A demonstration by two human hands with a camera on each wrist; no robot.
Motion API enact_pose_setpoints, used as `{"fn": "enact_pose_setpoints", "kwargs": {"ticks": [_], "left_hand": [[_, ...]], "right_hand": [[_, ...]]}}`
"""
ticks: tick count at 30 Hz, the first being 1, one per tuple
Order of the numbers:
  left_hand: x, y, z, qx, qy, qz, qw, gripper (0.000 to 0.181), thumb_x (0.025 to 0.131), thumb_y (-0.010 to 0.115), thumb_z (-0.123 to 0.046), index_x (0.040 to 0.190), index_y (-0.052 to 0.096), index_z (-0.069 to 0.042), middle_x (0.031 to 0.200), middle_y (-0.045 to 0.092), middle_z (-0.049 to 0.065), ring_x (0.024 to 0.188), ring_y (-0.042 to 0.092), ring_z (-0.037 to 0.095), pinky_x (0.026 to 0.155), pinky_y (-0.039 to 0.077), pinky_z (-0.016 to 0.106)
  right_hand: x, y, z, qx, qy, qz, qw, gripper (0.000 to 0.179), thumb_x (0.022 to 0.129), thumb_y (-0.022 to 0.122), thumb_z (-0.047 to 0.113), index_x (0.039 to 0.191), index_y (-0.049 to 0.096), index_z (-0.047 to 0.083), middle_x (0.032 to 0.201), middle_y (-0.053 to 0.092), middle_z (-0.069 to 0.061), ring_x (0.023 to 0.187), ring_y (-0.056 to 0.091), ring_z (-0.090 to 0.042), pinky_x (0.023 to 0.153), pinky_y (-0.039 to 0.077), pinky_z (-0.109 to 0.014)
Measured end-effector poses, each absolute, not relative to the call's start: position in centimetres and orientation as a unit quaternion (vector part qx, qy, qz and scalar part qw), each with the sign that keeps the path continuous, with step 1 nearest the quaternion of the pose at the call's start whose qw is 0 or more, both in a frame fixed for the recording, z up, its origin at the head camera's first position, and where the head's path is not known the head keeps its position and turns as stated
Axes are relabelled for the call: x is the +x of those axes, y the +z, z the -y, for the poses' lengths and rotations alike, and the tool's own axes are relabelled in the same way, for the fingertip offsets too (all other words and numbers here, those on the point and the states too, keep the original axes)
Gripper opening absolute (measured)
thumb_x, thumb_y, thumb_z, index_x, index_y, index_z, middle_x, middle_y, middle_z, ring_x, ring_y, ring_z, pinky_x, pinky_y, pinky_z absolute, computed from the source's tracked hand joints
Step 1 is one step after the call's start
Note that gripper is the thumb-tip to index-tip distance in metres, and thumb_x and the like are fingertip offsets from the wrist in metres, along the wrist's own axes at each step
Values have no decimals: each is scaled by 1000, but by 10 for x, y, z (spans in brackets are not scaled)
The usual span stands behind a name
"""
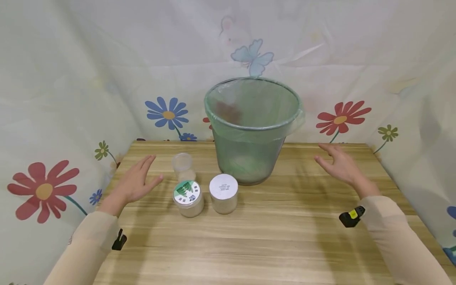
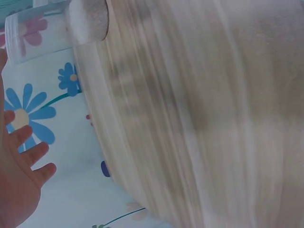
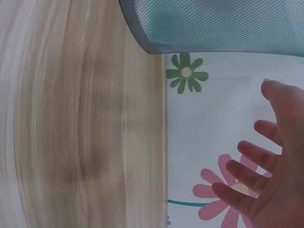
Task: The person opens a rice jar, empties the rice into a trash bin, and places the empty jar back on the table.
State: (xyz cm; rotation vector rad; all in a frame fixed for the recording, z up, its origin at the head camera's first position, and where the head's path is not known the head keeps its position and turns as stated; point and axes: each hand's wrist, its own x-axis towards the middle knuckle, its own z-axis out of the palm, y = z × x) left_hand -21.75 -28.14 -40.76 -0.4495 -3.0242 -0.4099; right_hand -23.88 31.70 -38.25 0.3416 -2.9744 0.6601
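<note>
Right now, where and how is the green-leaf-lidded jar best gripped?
Probably round the jar's body, below the lid, with the left hand coming from the left: the jar is round and upright, that side faces the hand, and the white-topped jar stands close on its right, the clear container behind.

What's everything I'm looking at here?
Wood-grain table: 1, tan, underneath
Round mesh bin: 1, grey with green lining, table's back
Round leaf-print-lidded tub: 1, green-and-white lid, front-left of bin
Round lettered-lid tub: 1, white lid, right of leaf-print-lidded tub
Clear plastic cylinder: 1, whitish contents, behind leaf-print-lidded tub
Flower-printed sheeting: count unclear, white, around table
Wrist devices: 2, black, by cuffs
Sleeves: 2, beige
Left hand: 1, bare, left of tubs
Right hand: 1, bare, right of bin
</note>
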Motion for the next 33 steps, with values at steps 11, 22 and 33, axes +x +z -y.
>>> {"fn": "enact_pose_setpoints", "kwargs": {"ticks": [11, 22, 33], "left_hand": [[-197, -429, 287, -147, -198, 967, 61, 79, 89, 51, -49, 147, 16, -10, 148, 24, 21, 130, 28, 45, 103, 25, 60], [-181, -448, 282, -161, -255, 950, 80, 76, 86, 61, -32, 145, 21, -4, 144, 29, 24, 130, 28, 44, 101, 26, 62], [-159, -468, 263, -144, -330, 932, 48, 81, 83, 67, -32, 145, 21, -6, 143, 30, 23, 126, 35, 42, 98, 31, 62]], "right_hand": [[-227, -389, -315, 115, 252, 960, 39, 63, 93, 48, 38, 140, 32, 0, 137, 36, -30, 116, 41, -49, 88, 34, -64], [-222, -396, -310, 125, 278, 951, 44, 62, 93, 51, 35, 141, 31, 1, 137, 36, -30, 116, 40, -50, 89, 34, -65], [-218, -401, -301, 134, 280, 949, 45, 60, 92, 54, 32, 139, 34, 0, 137, 37, -28, 117, 40, -47, 89, 35, -64]]}}
